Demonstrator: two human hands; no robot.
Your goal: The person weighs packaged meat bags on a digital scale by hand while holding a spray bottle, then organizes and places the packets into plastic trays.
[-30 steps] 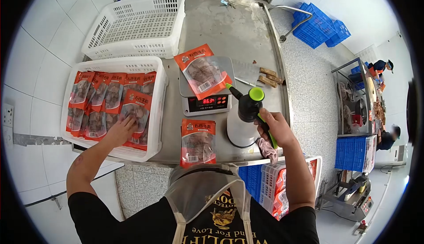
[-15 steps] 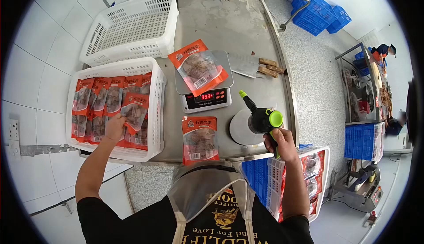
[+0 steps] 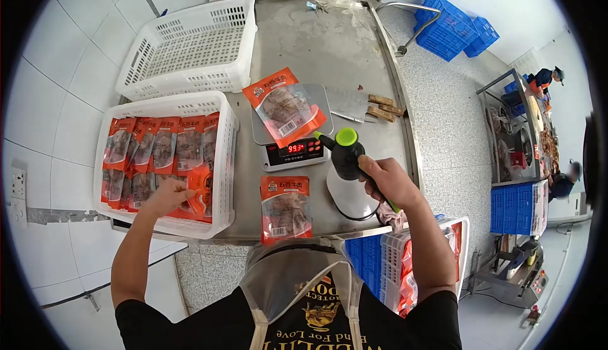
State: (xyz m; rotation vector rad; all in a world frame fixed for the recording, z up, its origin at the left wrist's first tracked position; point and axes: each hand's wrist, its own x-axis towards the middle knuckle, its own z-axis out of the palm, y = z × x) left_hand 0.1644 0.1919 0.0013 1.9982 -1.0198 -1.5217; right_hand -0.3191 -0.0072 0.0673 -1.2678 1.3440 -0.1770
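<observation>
My left hand (image 3: 170, 199) is closed on a red-and-clear pouch of meat (image 3: 201, 188) at the near right corner of a white crate (image 3: 223, 160). The pouch is bent and partly hidden by my fingers. Similar pouches lie in overlapping rows in that crate. My right hand (image 3: 387, 180) grips the handle of a spray bottle (image 3: 348, 203) with a black head, green knob and white body, its nozzle pointing left toward the scale. On the digital scale (image 3: 297, 157), which shows red digits, rests a tilted meat pouch (image 3: 283, 108). Another pouch (image 3: 286, 209) lies on the table in front of it.
An empty white crate (image 3: 183, 46) stands behind the filled one on the metal table (image 3: 304, 27). Wooden-handled knives (image 3: 383, 108) and a crumpled plastic film (image 3: 345, 2) lie there too. Below my right arm stands a white crate (image 3: 391, 274) with pouches. Two people work at right.
My left hand has lowered its pouch toward the crate's near corner, and the pouch has tilted. The spray bottle's head has swung left, its nozzle now beside the scale.
</observation>
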